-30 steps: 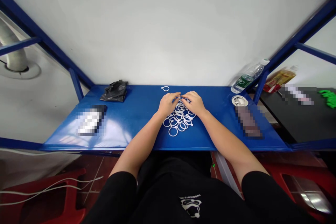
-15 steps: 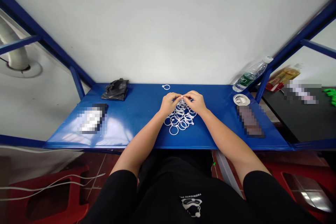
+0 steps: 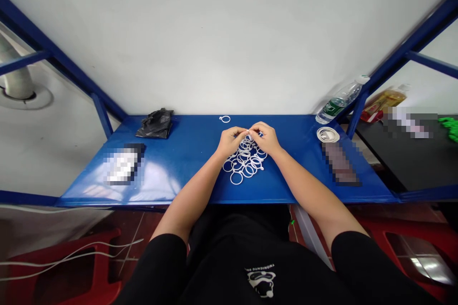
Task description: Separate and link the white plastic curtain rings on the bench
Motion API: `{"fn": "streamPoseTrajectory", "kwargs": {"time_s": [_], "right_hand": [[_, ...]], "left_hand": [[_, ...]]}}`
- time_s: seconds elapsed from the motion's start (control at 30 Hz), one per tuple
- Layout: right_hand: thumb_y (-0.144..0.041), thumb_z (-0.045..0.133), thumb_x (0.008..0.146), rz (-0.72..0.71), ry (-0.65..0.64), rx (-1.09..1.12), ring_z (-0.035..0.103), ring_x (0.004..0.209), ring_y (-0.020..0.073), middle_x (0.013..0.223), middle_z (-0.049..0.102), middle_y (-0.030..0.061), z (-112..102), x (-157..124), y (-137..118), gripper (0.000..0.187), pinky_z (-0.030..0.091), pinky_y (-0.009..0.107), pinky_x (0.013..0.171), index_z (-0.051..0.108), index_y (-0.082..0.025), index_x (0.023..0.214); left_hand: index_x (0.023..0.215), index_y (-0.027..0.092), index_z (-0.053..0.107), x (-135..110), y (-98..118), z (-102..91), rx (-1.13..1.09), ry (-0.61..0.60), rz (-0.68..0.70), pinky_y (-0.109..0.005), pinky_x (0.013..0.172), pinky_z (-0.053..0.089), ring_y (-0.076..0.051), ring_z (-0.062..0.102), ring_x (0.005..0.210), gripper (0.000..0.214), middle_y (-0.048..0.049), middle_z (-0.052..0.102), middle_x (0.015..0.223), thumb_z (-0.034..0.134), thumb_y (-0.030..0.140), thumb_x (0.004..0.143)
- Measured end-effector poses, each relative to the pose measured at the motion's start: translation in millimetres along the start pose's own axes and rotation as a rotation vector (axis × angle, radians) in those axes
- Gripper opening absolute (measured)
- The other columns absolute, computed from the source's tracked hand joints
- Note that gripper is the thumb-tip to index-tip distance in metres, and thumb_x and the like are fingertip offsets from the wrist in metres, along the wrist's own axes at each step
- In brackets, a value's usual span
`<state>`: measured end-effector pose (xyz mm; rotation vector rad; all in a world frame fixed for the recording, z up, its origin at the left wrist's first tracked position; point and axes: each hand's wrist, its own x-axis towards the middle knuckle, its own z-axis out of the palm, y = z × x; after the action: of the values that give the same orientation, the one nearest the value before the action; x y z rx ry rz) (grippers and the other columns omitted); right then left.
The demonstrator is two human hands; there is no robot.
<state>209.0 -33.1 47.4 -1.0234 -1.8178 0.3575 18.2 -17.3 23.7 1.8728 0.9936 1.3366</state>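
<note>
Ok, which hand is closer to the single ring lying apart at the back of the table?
Left. The left hand sits just in front of the single ring, slightly to its right; the right hand is farther right, across the ring pile.

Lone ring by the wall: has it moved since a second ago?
No. The lone ring lies just as far from the black bag as before.

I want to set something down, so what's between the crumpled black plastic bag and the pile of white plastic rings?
Only bare blue tabletop between the black bag and the ring pile, in the head view.
</note>
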Motion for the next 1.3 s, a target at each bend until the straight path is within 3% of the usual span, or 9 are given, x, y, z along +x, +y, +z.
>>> {"fn": "streamPoseTrajectory", "kwargs": {"time_s": [0.17,0.33,0.5,0.63,0.77,0.87,1.0,1.2,1.3], "right_hand": [[-0.027,0.062,0.097,0.032,-0.044,-0.049,0.067,0.079,0.0189,0.098,0.075,0.0052,2,1,11,0.012,0.055,0.033,0.076,0.073,-0.024,0.102],[-0.021,0.061,0.096,-0.060,-0.139,-0.185,0.067,0.081,0.0194,0.099,0.075,0.0057,-1,0,22,0.016,0.055,0.034,0.080,0.076,-0.024,0.100],[-0.012,0.060,0.089,-0.109,-0.334,-0.274,0.070,0.088,0.0203,0.100,0.076,0.0056,-2,-3,23,0.028,0.054,0.032,0.078,0.081,-0.024,0.102],[-0.011,0.061,0.088,-0.135,-0.463,-0.271,0.070,0.086,0.0195,0.098,0.076,0.0041,0,-5,18,0.032,0.053,0.031,0.076,0.082,-0.025,0.108],[-0.013,0.061,0.088,-0.092,-0.379,-0.218,0.071,0.083,0.0187,0.095,0.078,0.0031,1,-5,15,0.034,0.053,0.031,0.078,0.082,-0.025,0.112],[-0.013,0.058,0.090,-0.015,-0.275,-0.184,0.070,0.079,0.0180,0.094,0.080,0.0030,0,-3,18,0.032,0.054,0.032,0.078,0.083,-0.025,0.106],[-0.019,0.061,0.092,0.059,-0.195,-0.143,0.070,0.074,0.0183,0.091,0.080,0.0026,0,-1,23,0.025,0.055,0.033,0.074,0.083,-0.025,0.100],[-0.023,0.063,0.092,0.092,-0.154,-0.111,0.071,0.073,0.0190,0.091,0.081,0.0037,2,-1,23,0.021,0.056,0.034,0.074,0.083,-0.025,0.098],[-0.027,0.063,0.094,0.102,-0.123,-0.093,0.071,0.075,0.0197,0.093,0.081,0.0040,2,0,21,0.021,0.057,0.035,0.075,0.083,-0.024,0.101]], "left_hand": [[0.108,0.018,0.081,11,-14,3.7,-0.104,-0.070,-0.078,-0.038,0.091,0.063,-0.023,0.078,0.095,0.036,-0.0091,0.083,0.102,0.060,0.047,0.104],[0.127,0.026,0.077,24,-32,-12.6,0.475,0.037,-0.100,-0.054,0.121,0.045,-0.033,0.058,0.141,0.031,-0.0107,0.067,0.148,0.060,0.035,0.103],[0.150,0.031,0.063,23,-46,-19.4,0.746,0.001,-0.331,-0.073,0.126,0.022,-0.047,0.023,0.162,0.060,-0.0133,0.041,0.171,0.069,0.054,0.095],[0.146,0.027,0.065,21,-50,-15.2,0.775,-0.001,-0.344,-0.075,0.127,0.014,-0.048,0.021,0.163,0.061,-0.0163,0.042,0.170,0.064,0.062,0.095],[0.122,0.027,0.074,20,-48,-13.9,0.757,0.042,-0.336,-0.078,0.125,0.015,-0.046,0.037,0.155,0.037,-0.0146,0.056,0.159,0.068,0.052,0.096],[0.103,0.027,0.075,18,-45,-15.0,0.730,0.040,-0.303,-0.078,0.125,0.014,-0.042,0.047,0.148,0.019,-0.0100,0.069,0.144,0.071,0.044,0.096],[0.094,0.027,0.077,18,-42,-18.4,0.712,0.034,-0.245,-0.073,0.127,0.016,-0.037,0.059,0.135,0.017,-0.0082,0.078,0.124,0.075,0.043,0.095],[0.104,0.027,0.083,19,-40,-22.3,0.619,-0.023,-0.172,-0.049,0.111,0.050,-0.030,0.070,0.116,0.014,-0.0075,0.080,0.119,0.079,0.033,0.092],[0.110,0.026,0.082,15,-30,-17.3,0.549,0.030,-0.034,-0.042,0.110,0.053,-0.026,0.071,0.119,0.016,-0.0068,0.079,0.124,0.074,0.026,0.096]]}}
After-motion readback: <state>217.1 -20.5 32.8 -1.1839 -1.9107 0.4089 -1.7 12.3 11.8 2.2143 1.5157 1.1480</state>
